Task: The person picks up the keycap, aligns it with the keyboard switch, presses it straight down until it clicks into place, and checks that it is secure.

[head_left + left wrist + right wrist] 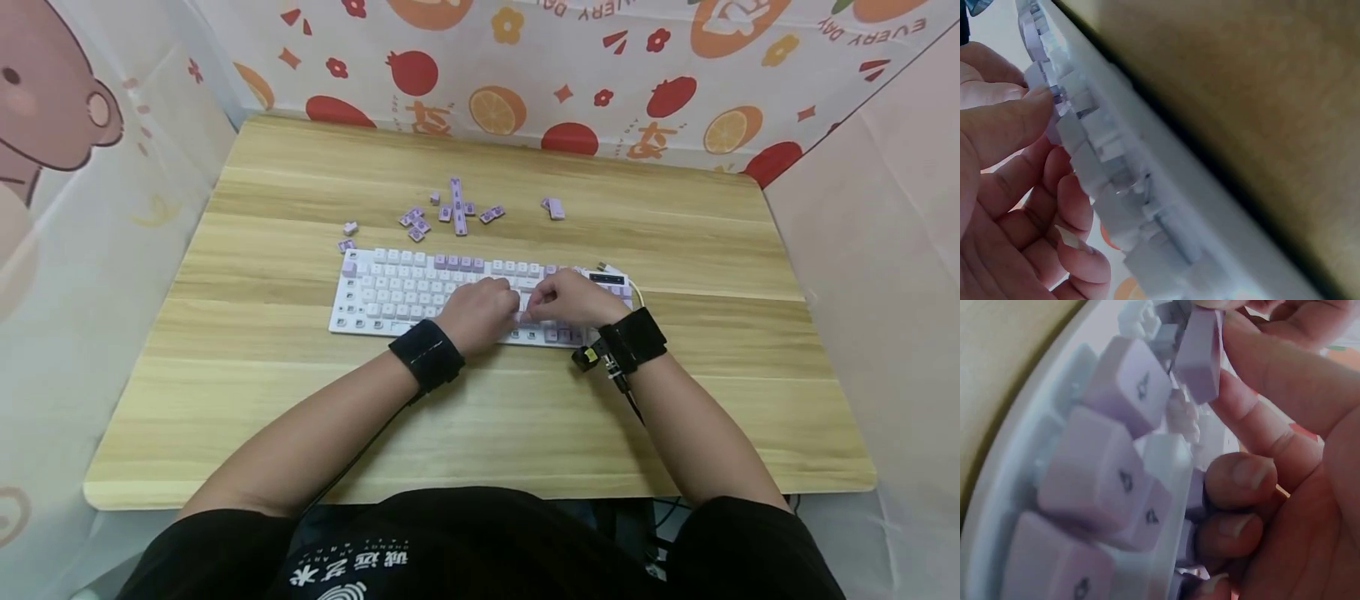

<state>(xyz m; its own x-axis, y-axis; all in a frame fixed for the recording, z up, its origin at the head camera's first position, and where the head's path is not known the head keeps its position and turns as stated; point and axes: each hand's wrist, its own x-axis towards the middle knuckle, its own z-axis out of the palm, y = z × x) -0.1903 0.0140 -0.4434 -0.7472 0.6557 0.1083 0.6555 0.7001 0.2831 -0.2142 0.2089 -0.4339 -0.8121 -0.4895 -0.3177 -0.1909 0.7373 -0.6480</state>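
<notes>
A white and purple mechanical keyboard [405, 297] lies on the table under both hands. My right hand [576, 298] pinches a long purple keycap [1199, 356] between thumb and index finger, over the lower right part of the keyboard. Its other fingers curl against purple keys at the side. At the same spot my left hand [478, 315] has its thumb and fingers on a purple keycap [1035, 75], seemingly the same one. White keycaps [1088, 165] run along the row beside it. Purple arrow keycaps [1091, 469] stand closest in the right wrist view. Some switches show bare, without caps.
Behind the keyboard several loose purple keycaps [416, 223] lie scattered, with a long purple spacebar [458, 207] among them. Two more keycaps [555, 208] lie further right. A white cable [637, 293] bends round the keyboard's right end. Patterned cloth [465, 75] hangs behind the wooden table [262, 375].
</notes>
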